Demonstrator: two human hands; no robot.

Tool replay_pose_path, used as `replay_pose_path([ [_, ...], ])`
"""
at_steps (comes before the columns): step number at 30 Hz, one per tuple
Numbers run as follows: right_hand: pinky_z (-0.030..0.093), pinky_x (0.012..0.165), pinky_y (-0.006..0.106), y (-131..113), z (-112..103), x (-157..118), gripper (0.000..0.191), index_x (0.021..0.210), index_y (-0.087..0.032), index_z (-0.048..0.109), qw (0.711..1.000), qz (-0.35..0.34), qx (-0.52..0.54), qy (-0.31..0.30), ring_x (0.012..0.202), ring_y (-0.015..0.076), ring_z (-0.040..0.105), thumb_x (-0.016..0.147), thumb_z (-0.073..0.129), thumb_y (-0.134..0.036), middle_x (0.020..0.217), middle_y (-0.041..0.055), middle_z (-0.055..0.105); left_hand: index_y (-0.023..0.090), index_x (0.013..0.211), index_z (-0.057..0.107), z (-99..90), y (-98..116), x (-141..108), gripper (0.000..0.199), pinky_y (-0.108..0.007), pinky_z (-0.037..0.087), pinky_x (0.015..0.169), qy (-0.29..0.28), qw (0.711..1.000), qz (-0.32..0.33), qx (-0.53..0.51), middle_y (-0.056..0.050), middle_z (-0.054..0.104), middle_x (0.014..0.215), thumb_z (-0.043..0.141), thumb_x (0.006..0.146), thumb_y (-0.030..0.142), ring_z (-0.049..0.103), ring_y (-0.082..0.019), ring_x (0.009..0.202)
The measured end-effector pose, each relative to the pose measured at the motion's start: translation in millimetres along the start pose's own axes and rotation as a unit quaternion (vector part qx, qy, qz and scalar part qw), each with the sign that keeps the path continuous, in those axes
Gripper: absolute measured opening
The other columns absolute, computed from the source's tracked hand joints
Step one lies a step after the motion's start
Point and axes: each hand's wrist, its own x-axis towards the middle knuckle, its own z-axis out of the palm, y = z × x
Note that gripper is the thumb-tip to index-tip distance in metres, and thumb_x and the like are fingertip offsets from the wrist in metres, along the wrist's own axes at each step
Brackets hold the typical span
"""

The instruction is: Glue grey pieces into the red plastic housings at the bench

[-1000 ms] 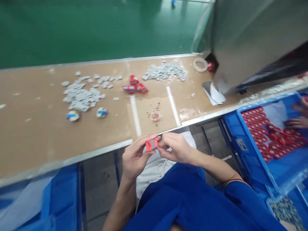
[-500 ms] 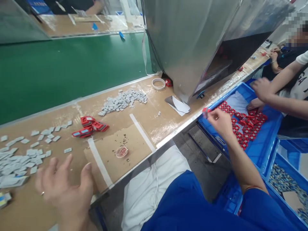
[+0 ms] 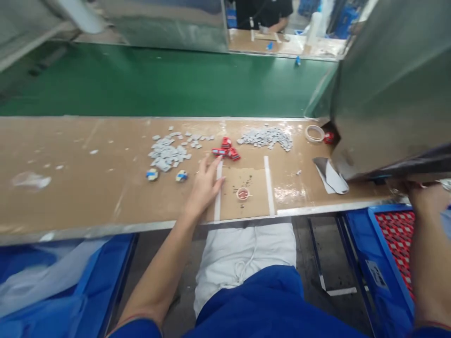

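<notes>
My left hand (image 3: 205, 184) is over the bench with fingers apart, holding nothing that I can see. Its fingertips are just below a small cluster of red plastic pieces (image 3: 231, 153); whether they touch is unclear. Near its thumb side, a small round dish (image 3: 243, 193) with reddish contents sits on a taped cardboard patch (image 3: 256, 176), among dark specks. At the right edge, my right hand (image 3: 426, 199) is blurred and partly under the metal housing, beside a blue crate (image 3: 373, 244) of red pieces. Its fingers are hidden.
Grey-white flat pieces lie in a left pile (image 3: 168, 151) and a right pile (image 3: 267, 137). Two small blue-and-yellow lumps (image 3: 181, 176) rest left of my hand. A tape roll (image 3: 314, 134) and the metal housing (image 3: 394, 108) stand right. Behind runs a green belt (image 3: 183, 84).
The view has swung left. My left hand has moved to the red pieces on the bench. My right hand, earlier pinching a red piece over the crate, is now at the right edge, blurred.
</notes>
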Motion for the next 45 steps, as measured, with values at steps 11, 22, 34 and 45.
replay_pose_path([
  [11,0.061,0.075,0.050,-90,-8,-194,0.044,0.095,-0.016,0.077,0.949,-0.183,0.256,-0.020,0.072,0.0335,0.076,0.092,0.060,-0.057,0.081,0.0161,0.077,0.019,0.119,0.068,-27.9,4,77,0.025,-0.048,0.054,0.104,-0.080,0.996,-0.045,0.010,-0.014,0.075,0.113,0.063,0.095,0.018,0.071,-0.034,0.114],
  [22,0.057,0.065,0.031,-248,16,-296,0.030,0.117,-0.020,0.074,0.729,-0.408,0.432,-0.340,0.071,0.0172,0.068,0.095,0.072,-0.041,0.091,0.0060,0.076,0.019,0.124,0.069,-8.8,8,-61,0.052,-0.024,0.057,0.075,-0.027,0.841,-0.156,-0.517,-0.005,0.065,0.106,0.084,0.084,0.049,0.065,-0.012,0.080],
  [34,0.051,0.062,0.029,-272,13,-314,0.011,0.095,-0.023,0.077,0.710,-0.438,0.468,-0.292,0.074,0.0162,0.065,0.100,0.068,-0.026,0.091,0.0057,0.076,0.021,0.116,0.073,-1.1,8,-78,0.057,-0.029,0.055,0.083,-0.025,0.928,-0.086,-0.363,-0.004,0.063,0.102,0.089,0.076,0.058,0.063,-0.017,0.088],
  [45,0.059,0.070,0.034,-263,38,-317,0.020,0.087,-0.024,0.072,0.717,-0.312,0.565,-0.262,0.085,0.0200,0.073,0.096,0.075,-0.041,0.090,0.0062,0.076,0.022,0.095,0.060,-14.0,16,-63,0.061,-0.027,0.048,0.068,-0.071,0.965,-0.060,-0.245,-0.002,0.071,0.079,0.049,0.094,0.082,0.065,-0.018,0.069],
])
